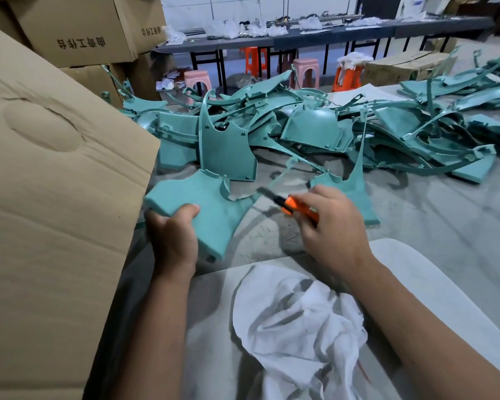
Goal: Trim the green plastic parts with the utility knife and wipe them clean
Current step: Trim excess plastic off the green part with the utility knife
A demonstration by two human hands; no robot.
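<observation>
My left hand [172,235] grips a green plastic part [202,203] by its near left edge and holds it above the floor. My right hand [334,226] grips an orange utility knife [296,207]. Its dark blade end points left, close to the part's right tip. The knife and my right hand look blurred. A crumpled white cloth [298,319] lies on my lap below both hands. A big heap of green plastic parts [309,128] covers the floor ahead.
A large cardboard box [55,203] stands close on my left, with more boxes [78,30] stacked behind it. Pink and orange stools [305,72] and a long dark table [300,36] with white bags stand at the back. A flat carton [407,66] lies far right.
</observation>
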